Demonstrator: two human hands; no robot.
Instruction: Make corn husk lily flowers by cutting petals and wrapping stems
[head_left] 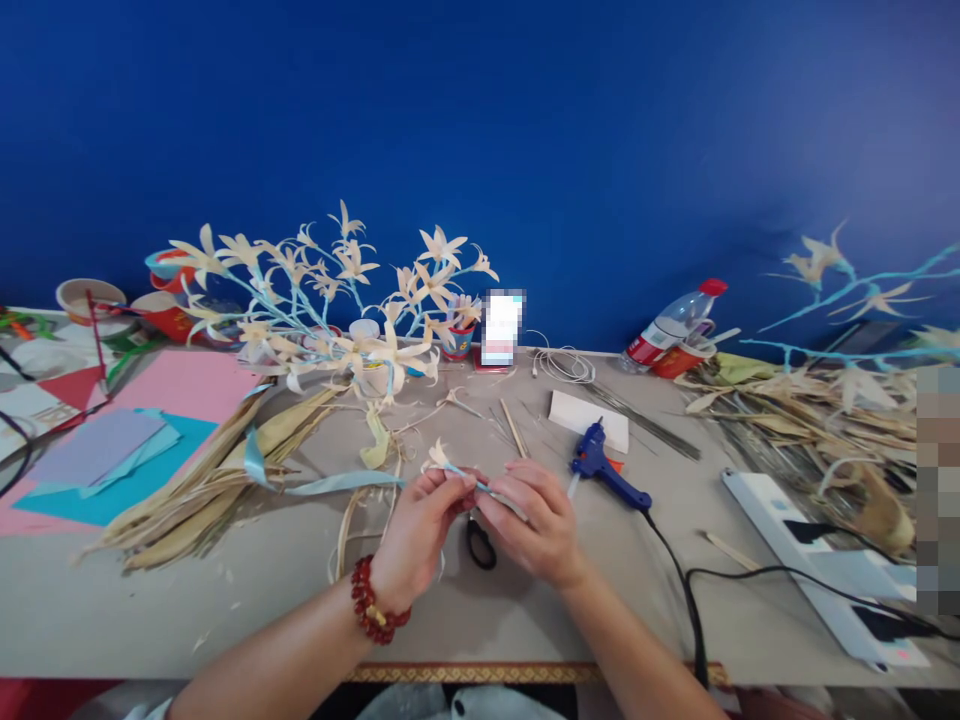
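Observation:
My left hand (420, 535), with a red bead bracelet on its wrist, pinches a thin stem wrapped in light blue tape (480, 487). A small cream leaf flower (437, 456) sits at the stem's upper left end. My right hand (536, 520) grips the same stem from the right, fingers closed around it. A loose strip of light blue tape (330, 484) trails left from the hands across the table. Black-handled scissors (481, 545) lie on the table just under my hands.
A blue glue gun (607, 472) with a black cord lies right of my hands. Dried leaves (202, 480) and coloured paper (120, 450) lie left. A cream flower bouquet (337, 290) stands behind. A plastic bottle (671, 325), wires and more leaves are at the right.

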